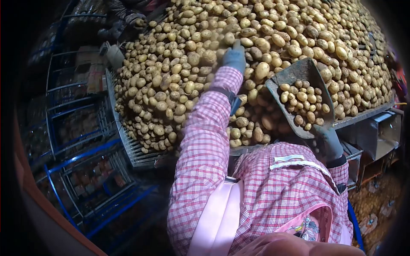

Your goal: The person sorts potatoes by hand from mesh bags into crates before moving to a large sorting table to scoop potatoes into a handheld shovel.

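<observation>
My left hand (235,57), in a blue-grey glove, reaches far forward onto a large heap of potatoes (171,85). One finger is stretched out against the potatoes, the others are partly hidden, and nothing shows in its grasp. Close to my body on the right, my right hand (329,141), also gloved, is closed at the near end of a worn grey-green scoop (294,72). Several small potatoes (303,100) lie inside the scoop, which rests at the near edge of the heap.
Slatted metal edging (121,134) borders the heap on the left. Blue-framed racks (81,149) with crates stand beyond it. Another person's gloved hand (139,22) is at the upper left. Metal bins (378,136) sit at the right, above a floor (371,205) with loose items.
</observation>
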Demonstrator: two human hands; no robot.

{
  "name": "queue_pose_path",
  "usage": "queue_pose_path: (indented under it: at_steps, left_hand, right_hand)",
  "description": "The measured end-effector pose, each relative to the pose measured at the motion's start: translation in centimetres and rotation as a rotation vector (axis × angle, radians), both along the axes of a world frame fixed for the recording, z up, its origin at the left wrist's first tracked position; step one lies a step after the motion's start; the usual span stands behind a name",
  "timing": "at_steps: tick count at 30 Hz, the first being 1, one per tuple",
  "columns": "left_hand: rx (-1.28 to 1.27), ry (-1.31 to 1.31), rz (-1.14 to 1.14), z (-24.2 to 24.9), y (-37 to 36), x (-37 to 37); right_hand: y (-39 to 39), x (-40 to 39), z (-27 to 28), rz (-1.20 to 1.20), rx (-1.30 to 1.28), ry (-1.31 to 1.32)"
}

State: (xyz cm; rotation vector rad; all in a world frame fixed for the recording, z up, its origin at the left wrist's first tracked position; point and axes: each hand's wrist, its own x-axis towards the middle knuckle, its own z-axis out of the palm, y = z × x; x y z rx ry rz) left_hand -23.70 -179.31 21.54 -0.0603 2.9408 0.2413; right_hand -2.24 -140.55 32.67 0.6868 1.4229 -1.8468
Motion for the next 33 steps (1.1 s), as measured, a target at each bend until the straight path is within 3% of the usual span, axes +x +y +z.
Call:
queue_pose_path:
  at_steps: [1, 2, 4, 5, 10, 13, 16, 17, 19, 20, 22, 24, 26, 29, 33]
  left_hand:
    - [0.007, 0.043, 0.006, -4.1, -1.2, -0.7]
    - [0.146, 0.072, 0.125, -3.6, -1.0, -0.3]
    - [0.029, 0.103, -0.05, -0.6, -0.9, 0.3]
    - [0.007, 0.078, -0.027, -0.1, -0.3, -0.4]
    - [-0.009, 0.101, -0.007, -1.4, -0.6, -1.9]
    - [0.09, -0.057, -0.006, 2.3, -0.9, 0.4]
    - [0.254, 0.092, -0.054, 1.7, -2.9, 5.3]
    - [0.433, 0.103, 0.015, 3.3, -3.8, 7.3]
    - [0.364, 0.117, 0.213, 4.1, -4.6, 8.8]
    - [0.423, 0.224, 0.301, 4.2, -9.0, 9.0]
    - [0.289, 0.164, 0.47, 3.3, -12.5, 9.9]
    - [0.102, 0.08, 0.396, 2.2, -12.4, 9.1]
    - [0.206, 0.058, 0.521, 2.5, -9.3, 7.6]
    - [0.421, -0.02, 0.66, 4.4, -5.7, 4.5]
    - [0.341, 0.044, 0.455, 1.5, -5.3, 4.4]
  right_hand:
    - [0.0, 0.2, 0.0, -0.004, -0.028, 0.013]
    - [-0.2, 0.3, -0.1, -0.012, -0.054, 0.028]
    - [-0.6, 0.5, -0.3, -0.011, -0.016, 0.0]
    - [0.0, 0.2, -0.2, 0.006, 0.001, -0.004]
    - [-0.3, 0.6, 0.3, 0.017, 0.002, -0.001]
    - [-0.3, 0.8, 0.2, -0.005, -0.045, 0.013]
    - [-0.3, 0.9, -0.7, 0.018, -0.056, 0.061]
    - [-0.2, 0.9, -0.8, 0.02, -0.055, 0.058]
    - [-0.2, 1.1, -0.7, 0.009, -0.008, 0.038]
    - [0.0, 0.9, -0.7, 0.022, 0.012, 0.03]
    - [0.1, 0.5, -1.0, 0.045, 0.047, 0.031]
    - [0.1, 0.2, -1.0, 0.09, 0.086, 0.065]
    - [-0.1, 0.3, -1.0, 0.165, 0.14, 0.125]
    - [-1.0, 0.0, -0.8, 0.04, 0.101, 0.112]
    - [-0.7, -0.9, -0.5, 0.075, 0.131, 0.011]
